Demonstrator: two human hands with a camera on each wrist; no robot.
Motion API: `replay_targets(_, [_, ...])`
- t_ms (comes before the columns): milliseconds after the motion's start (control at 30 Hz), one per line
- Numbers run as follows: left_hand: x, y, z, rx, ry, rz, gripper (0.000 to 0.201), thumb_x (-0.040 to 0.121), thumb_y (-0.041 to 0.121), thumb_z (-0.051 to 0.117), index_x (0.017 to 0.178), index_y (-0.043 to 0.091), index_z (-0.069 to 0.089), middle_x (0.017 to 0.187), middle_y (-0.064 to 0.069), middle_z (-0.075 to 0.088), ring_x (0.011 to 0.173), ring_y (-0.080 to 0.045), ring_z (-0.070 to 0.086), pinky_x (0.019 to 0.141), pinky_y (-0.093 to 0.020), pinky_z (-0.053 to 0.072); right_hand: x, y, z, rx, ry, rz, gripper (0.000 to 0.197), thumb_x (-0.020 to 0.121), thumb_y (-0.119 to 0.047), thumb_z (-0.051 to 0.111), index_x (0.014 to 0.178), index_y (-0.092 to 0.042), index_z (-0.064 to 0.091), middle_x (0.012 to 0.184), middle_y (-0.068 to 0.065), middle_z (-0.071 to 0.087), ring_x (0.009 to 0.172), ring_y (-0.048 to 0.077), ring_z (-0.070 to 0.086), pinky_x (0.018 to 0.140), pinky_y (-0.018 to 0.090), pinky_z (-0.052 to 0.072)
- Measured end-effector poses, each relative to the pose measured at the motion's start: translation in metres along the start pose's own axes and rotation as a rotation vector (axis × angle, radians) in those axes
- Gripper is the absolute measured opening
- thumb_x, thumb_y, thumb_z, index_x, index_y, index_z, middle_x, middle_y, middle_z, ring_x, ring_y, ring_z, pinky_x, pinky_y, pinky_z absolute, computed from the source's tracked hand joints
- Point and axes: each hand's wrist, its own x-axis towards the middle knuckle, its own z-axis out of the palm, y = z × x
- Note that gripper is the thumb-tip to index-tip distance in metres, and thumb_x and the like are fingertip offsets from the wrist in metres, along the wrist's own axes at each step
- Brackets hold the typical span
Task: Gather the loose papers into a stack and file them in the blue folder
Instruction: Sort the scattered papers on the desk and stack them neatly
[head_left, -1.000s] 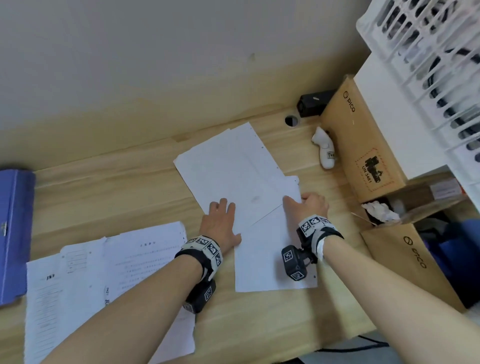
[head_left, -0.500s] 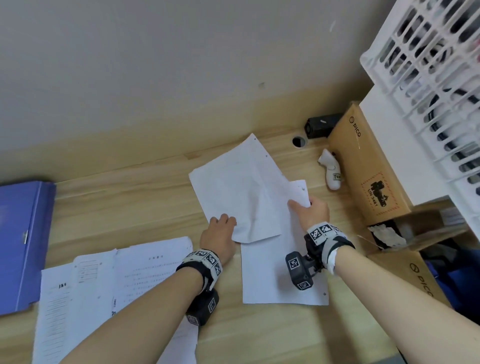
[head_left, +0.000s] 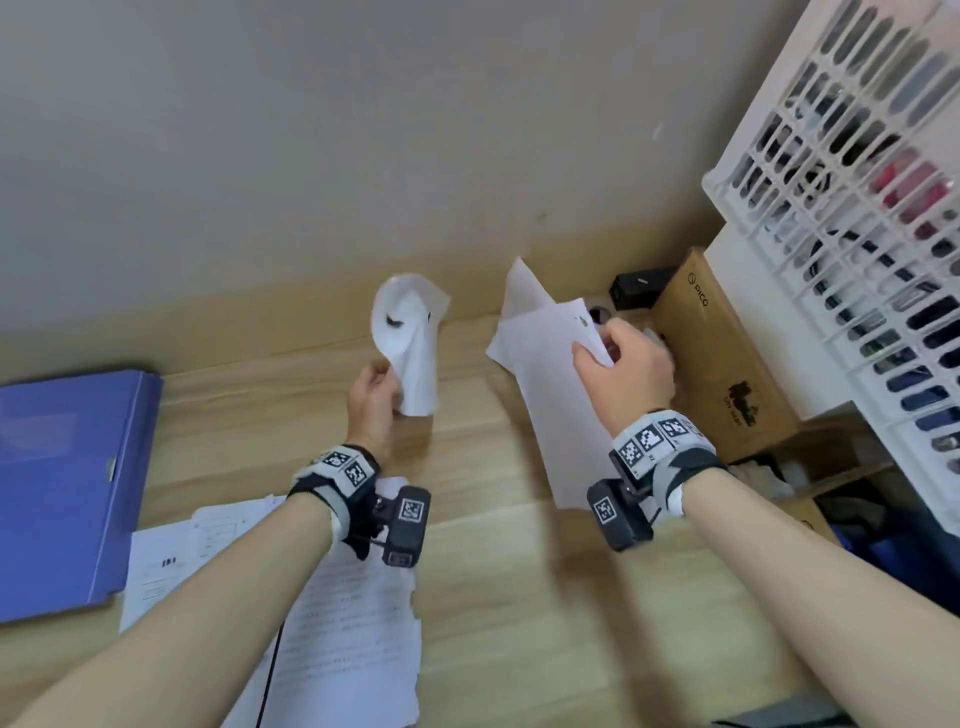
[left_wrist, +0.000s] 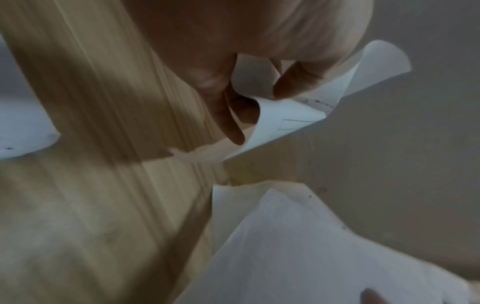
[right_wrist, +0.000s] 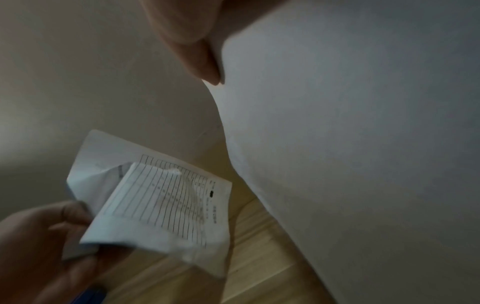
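My left hand pinches a curled white sheet lifted off the wooden desk; the right wrist view shows that sheet printed with a ruled table. Thumb and fingers pinch its edge in the left wrist view. My right hand grips another white sheet, raised and hanging down toward the desk; it fills the right wrist view. More printed papers lie flat under my left forearm. The blue folder lies closed at the desk's left end.
A brown cardboard box stands right behind my right hand, under a white plastic crate. A black device and a cable hole sit at the back edge by the wall. A second box sits lower right.
Both sheets lay overlapping on the desk under my hands; now each hand has lifted one sheet up and they have moved apart, the left sheet curling over.
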Motion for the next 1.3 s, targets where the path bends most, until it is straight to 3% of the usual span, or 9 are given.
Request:
replay_targets(167, [-0.001, 0.008, -0.028, -0.206, 0.085, -0.103, 0.022, 0.079, 0.004, 0.043, 0.094, 0.009, 0.058, 0.1, -0.016, 0.063, 0.076, -0.029, 0.064, 0.064, -0.042, 0.056, -0.025, -0.026, 0.032, -0.088, -0.157, -0.199, 0.025, 0.079, -0.027, 0.065, 0.066, -0.024, 0.043, 0.059, -0.006, 0.048, 0.059, 0.019, 0.05, 0.054, 0.034, 0.042])
replay_targets(267, [-0.007, -0.01, -0.058, -0.139, 0.202, -0.14, 0.015, 0.084, 0.003, 0.041, 0.092, 0.003, 0.053, 0.086, -0.017, 0.056, 0.046, -0.019, 0.055, 0.053, -0.036, 0.049, -0.051, -0.028, 0.065, -0.163, -0.365, -0.207, 0.019, 0.079, -0.028, 0.062, 0.069, -0.025, 0.046, 0.066, -0.007, 0.054, 0.064, 0.018, 0.053, 0.056, 0.032, 0.044])
replay_targets(367, [-0.013, -0.034, -0.083, 0.056, 0.25, -0.244, 0.016, 0.087, 0.0, 0.041, 0.088, 0.006, 0.056, 0.078, -0.012, 0.055, 0.048, -0.018, 0.051, 0.05, -0.032, 0.049, -0.081, -0.018, 0.101, -0.206, -0.584, -0.164, 0.013, 0.077, -0.021, 0.059, 0.071, -0.027, 0.05, 0.074, -0.01, 0.055, 0.071, 0.016, 0.054, 0.058, 0.03, 0.044])
replay_targets(667, [-0.021, -0.085, -0.108, 0.423, 0.05, -0.484, 0.017, 0.087, -0.001, 0.045, 0.097, -0.002, 0.059, 0.074, -0.014, 0.065, 0.054, -0.024, 0.061, 0.043, -0.023, 0.041, -0.118, 0.024, 0.163, -0.243, -0.865, -0.012, 0.008, 0.079, -0.022, 0.057, 0.084, -0.027, 0.059, 0.098, -0.006, 0.051, 0.103, 0.016, 0.052, 0.078, 0.029, 0.045])
replay_targets(767, [-0.024, -0.09, -0.111, 0.546, 0.045, -0.52, 0.022, 0.082, 0.012, 0.053, 0.091, -0.002, 0.068, 0.061, -0.005, 0.069, 0.05, -0.019, 0.055, 0.048, -0.022, 0.04, -0.122, 0.031, 0.168, -0.263, -0.923, -0.016, 0.026, 0.083, -0.044, 0.054, 0.096, -0.023, 0.062, 0.109, -0.006, 0.045, 0.112, 0.011, 0.036, 0.092, 0.031, 0.041])
replay_targets(867, [-0.025, -0.083, -0.113, 0.73, 0.081, -0.502, 0.034, 0.077, 0.037, 0.05, 0.066, 0.01, 0.066, 0.053, 0.0, 0.07, 0.052, -0.022, 0.057, 0.057, -0.025, 0.048, -0.112, 0.026, 0.164, -0.283, -0.982, -0.063, 0.03, 0.088, -0.038, 0.042, 0.083, -0.013, 0.058, 0.089, -0.001, 0.047, 0.095, 0.023, 0.042, 0.081, 0.034, 0.04])
replay_targets(1033, [-0.019, -0.073, -0.113, 0.893, 0.28, -0.358, 0.047, 0.085, 0.048, 0.037, 0.052, 0.015, 0.046, 0.054, -0.002, 0.052, 0.054, -0.027, 0.051, 0.058, -0.029, 0.041, -0.065, 0.032, 0.157, -0.134, -0.729, 0.045, 0.019, 0.089, -0.031, 0.053, 0.079, -0.018, 0.062, 0.081, -0.004, 0.065, 0.076, 0.021, 0.062, 0.063, 0.03, 0.046])
replay_targets(1133, [-0.01, -0.066, -0.107, 0.883, 0.281, -0.195, 0.04, 0.085, 0.041, 0.041, 0.052, 0.018, 0.034, 0.05, 0.0, 0.035, 0.049, -0.024, 0.034, 0.053, -0.028, 0.028, -0.029, 0.044, 0.156, -0.159, -0.569, 0.073, 0.017, 0.087, -0.027, 0.06, 0.101, -0.018, 0.062, 0.109, 0.001, 0.058, 0.097, 0.023, 0.059, 0.078, 0.034, 0.048])
replay_targets(1300, [0.037, -0.055, -0.095, 1.007, 0.151, -0.05, 0.013, 0.084, 0.026, 0.054, 0.087, 0.022, 0.066, 0.092, 0.004, 0.068, 0.082, -0.02, 0.064, 0.073, -0.033, 0.054, -0.001, 0.068, 0.159, -0.268, -0.569, 0.227, 0.062, 0.078, -0.033, 0.075, 0.127, -0.007, 0.048, 0.131, 0.014, 0.044, 0.122, 0.034, 0.046, 0.096, 0.044, 0.045])
